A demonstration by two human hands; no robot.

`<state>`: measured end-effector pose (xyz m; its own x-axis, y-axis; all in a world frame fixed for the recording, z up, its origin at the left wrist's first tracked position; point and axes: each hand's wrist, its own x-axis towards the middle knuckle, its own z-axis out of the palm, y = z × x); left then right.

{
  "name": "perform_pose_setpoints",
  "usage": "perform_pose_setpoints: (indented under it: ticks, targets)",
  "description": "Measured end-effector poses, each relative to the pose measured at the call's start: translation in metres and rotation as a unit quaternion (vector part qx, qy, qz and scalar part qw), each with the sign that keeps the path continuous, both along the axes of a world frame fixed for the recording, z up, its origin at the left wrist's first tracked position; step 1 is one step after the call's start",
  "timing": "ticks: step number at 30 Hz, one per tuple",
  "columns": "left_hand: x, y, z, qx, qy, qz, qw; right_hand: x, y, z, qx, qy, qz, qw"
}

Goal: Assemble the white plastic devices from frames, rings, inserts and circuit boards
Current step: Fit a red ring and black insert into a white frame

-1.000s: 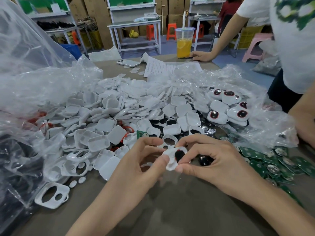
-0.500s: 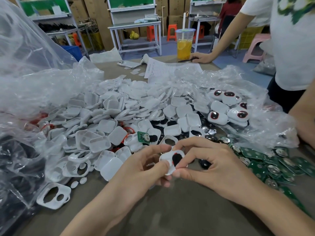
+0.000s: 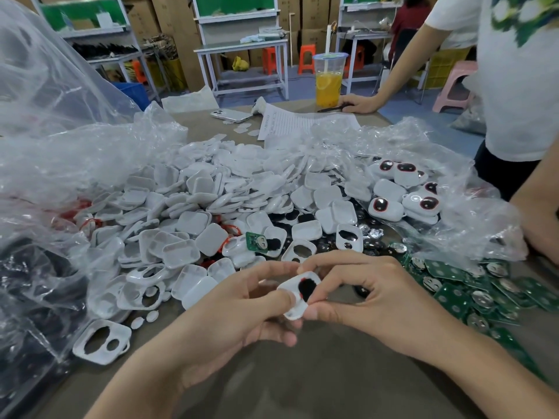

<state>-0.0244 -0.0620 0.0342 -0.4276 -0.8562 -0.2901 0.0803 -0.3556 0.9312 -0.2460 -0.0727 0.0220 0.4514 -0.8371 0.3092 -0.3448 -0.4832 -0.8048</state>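
A: Any writing?
B: Only the paper [image 3: 305,124] at twelve, print unreadable.
A: The rest?
B: Shells [image 3: 208,204] heaped at ten. Left hand [image 3: 236,309] and right hand [image 3: 381,300] pinch the frame [image 3: 289,287] at six, fingers curled. Circuit boards [image 3: 453,297] at three.

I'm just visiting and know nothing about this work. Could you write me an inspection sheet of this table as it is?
Surface: brown table top, bare near the person, parts heaped beyond.
Job's things: white plastic frame with a dark insert, held above the table; heap of white plastic shells; green circuit boards at right; finished white devices with dark red-rimmed windows.
Clutter: crumpled clear plastic bags, printed paper sheet, white phone, clear cup of orange drink.
Grippers: left hand and right hand both pinch the frame.
Cables: nothing seen.
Surroundings: metal workbenches, cardboard boxes, orange stools; a second person in a white T-shirt stands at the right.
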Motion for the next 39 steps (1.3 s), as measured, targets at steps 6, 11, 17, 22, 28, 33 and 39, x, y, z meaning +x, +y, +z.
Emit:
perform_pose_setpoints:
  ticks: [6, 11, 17, 22, 28, 33, 39]
  targets:
    - [-0.021, 0.000, -0.011, -0.167, -0.170, 0.132, 0.962, 0.003, -0.006, -0.009, -0.062, 0.072, -0.068, 0.993]
    - [-0.021, -0.002, -0.015, -0.186, -0.192, 0.143, 0.953, 0.000, -0.008, -0.008, -0.091, 0.140, -0.063, 0.984]
    - [-0.012, -0.001, -0.005, -0.219, -0.154, 0.237, 0.934, -0.003, -0.008, -0.006, -0.090, 0.164, -0.061, 0.980]
    - [0.001, -0.008, -0.007, -0.352, -0.327, 0.318, 0.817, -0.005, -0.009, -0.009, -0.091, 0.230, -0.032, 0.968]
    - [0.000, -0.013, -0.016, -0.430, -0.457, 0.284, 0.725, -0.005, -0.010, -0.012, -0.105, 0.250, -0.024, 0.962]
    - [0.002, -0.011, -0.013, -0.428, -0.445, 0.256, 0.744, -0.006, -0.011, -0.012, -0.108, 0.250, -0.021, 0.962]
    - [0.008, 0.013, -0.012, -0.441, -0.474, 0.136, 0.750, -0.004, -0.008, -0.011, -0.111, 0.261, -0.024, 0.959]
